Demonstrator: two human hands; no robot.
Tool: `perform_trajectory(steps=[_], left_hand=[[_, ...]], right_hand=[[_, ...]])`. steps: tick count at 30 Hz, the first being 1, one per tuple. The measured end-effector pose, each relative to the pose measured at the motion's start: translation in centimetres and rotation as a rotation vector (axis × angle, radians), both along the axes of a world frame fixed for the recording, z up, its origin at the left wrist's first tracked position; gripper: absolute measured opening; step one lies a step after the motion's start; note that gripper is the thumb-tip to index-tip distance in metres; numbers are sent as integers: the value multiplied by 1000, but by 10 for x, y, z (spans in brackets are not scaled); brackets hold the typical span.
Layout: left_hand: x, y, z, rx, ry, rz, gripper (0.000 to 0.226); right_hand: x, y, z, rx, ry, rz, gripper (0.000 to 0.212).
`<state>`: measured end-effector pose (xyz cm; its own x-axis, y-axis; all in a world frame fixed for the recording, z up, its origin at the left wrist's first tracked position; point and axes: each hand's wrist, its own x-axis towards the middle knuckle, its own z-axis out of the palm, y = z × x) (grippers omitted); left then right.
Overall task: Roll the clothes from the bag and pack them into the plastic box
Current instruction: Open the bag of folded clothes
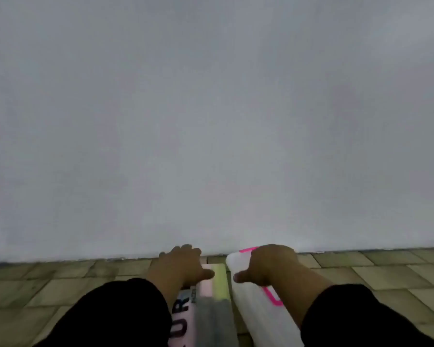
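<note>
Both hands press flat, fingers spread: left hand [179, 267] on pink garment [206, 284], right hand [269, 266] on white box [251, 304] (touching wall [211, 121]); tiled floor [60, 284] open sideways.

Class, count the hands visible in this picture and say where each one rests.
2. The left hand rests on the pink printed garment; the right hand on the white plastic item.
</note>
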<state>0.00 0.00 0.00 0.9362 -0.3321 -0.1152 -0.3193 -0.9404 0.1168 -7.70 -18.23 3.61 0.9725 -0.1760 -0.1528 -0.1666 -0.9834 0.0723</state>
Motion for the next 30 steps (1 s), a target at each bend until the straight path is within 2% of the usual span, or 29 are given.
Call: perform_trajectory(steps=[2, 6, 10, 13, 16, 17, 20, 26, 28, 30], left_hand=[[-5, 2, -14, 41, 78, -25, 89], [-8, 0, -48, 125, 333, 40, 102], [-3, -11, -65, 164, 423, 77, 118], [6, -18, -74, 210, 423, 86, 120], [19, -26, -82, 211, 413, 123, 90], [23, -28, -85, 223, 429, 131, 87], [31, -33, -88, 273, 469, 105, 94], [28, -36, -77, 326, 543, 122, 138], [23, -31, -77, 317, 515, 98, 139], [21, -21, -78, 246, 456, 52, 131]], right_hand=[[-3, -1, -12, -21, -8, 69, 65], [1, -4, -34, -79, 37, 14, 51], [26, -21, -43, -44, 46, 50, 44], [47, -48, -49, 84, -44, 34, 45], [67, -72, -54, 184, -113, 53, 64], [74, -78, -56, 213, -142, 66, 67], [91, -85, -59, 271, -218, 102, 66], [95, -84, -67, 296, -269, 159, 69], [82, -73, -69, 296, -430, 148, 68], [60, -54, -74, 385, -607, 87, 61]])
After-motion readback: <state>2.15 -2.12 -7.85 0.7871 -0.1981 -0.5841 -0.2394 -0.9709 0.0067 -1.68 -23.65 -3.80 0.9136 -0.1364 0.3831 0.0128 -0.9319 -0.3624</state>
